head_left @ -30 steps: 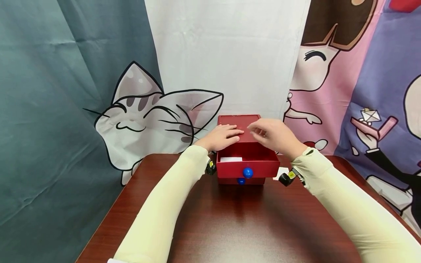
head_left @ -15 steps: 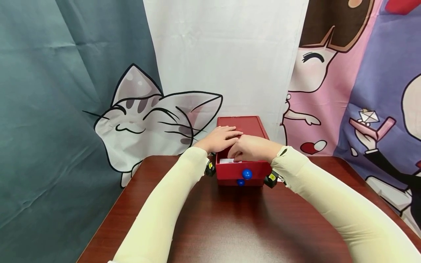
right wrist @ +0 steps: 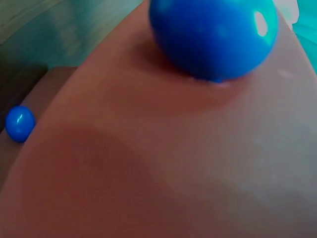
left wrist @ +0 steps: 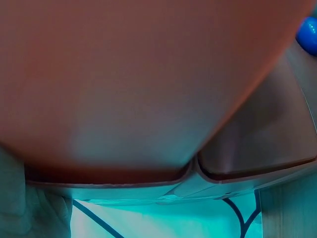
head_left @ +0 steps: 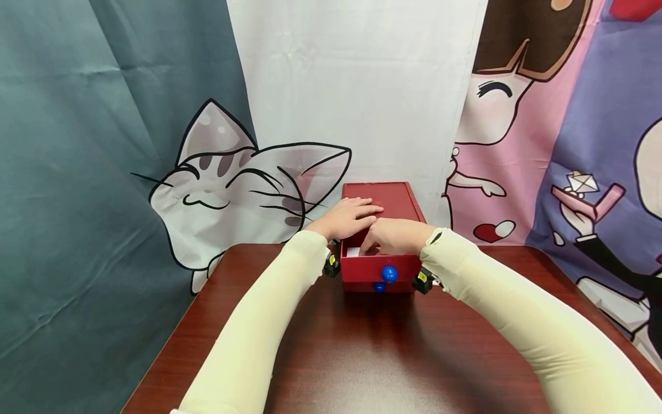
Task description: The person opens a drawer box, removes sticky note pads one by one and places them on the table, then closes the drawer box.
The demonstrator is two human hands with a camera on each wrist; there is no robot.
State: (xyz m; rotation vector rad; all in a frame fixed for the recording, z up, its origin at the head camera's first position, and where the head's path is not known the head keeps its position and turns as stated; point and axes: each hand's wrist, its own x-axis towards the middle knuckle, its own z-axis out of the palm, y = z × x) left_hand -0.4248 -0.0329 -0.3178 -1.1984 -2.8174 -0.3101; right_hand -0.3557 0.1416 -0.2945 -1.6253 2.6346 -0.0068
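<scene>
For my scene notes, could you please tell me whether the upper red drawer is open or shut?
Open: the upper drawer juts out past the lower drawer, with the right hand partly inside.

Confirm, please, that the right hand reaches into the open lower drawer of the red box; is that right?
Not the lower drawer: the head view shows the right hand reaching into the open upper drawer of the red box.

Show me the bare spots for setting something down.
Bare: the table in front of the box, between left sleeve and right sleeve; table outside each sleeve; the box's top beyond the left hand. Crowded: the open drawer, with the right hand and something white inside.
</scene>
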